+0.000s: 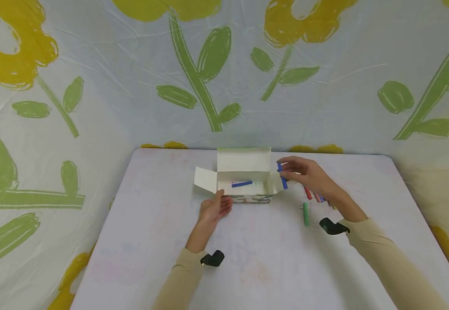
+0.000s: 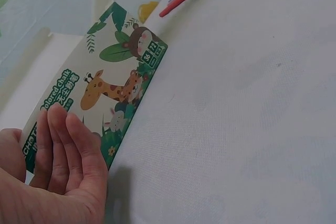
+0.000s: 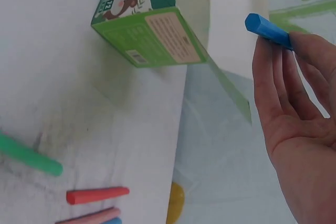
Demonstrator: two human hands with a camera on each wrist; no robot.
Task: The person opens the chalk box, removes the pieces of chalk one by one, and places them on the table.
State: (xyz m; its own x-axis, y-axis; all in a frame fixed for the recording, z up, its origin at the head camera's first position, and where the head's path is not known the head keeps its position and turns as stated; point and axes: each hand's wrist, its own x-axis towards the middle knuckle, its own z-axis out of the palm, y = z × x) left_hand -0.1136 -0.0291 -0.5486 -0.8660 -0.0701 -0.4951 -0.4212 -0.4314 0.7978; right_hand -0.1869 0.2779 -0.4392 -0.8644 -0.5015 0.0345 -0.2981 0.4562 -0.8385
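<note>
A white-lined chalk box (image 1: 247, 199) stands on the table with its lid and side flaps spread. One blue chalk stick (image 1: 241, 184) lies inside. At the box's near left corner, my left hand (image 1: 210, 209) holds the front wall, thumb over the rim and fingers along the printed face (image 2: 100, 93). My right hand (image 1: 306, 174) pinches another blue chalk (image 1: 282, 175) between thumb and fingers, above the right flap. In the right wrist view this blue chalk (image 3: 268, 30) sticks out past the fingertips, apart from the box.
Right of the box, on the white table (image 1: 255, 249), lie a green chalk (image 1: 306, 214), a red chalk (image 1: 307, 193) and several more sticks, partly hidden beneath the right arm. A flower-printed cloth (image 1: 131, 86) hangs behind the table and at its sides.
</note>
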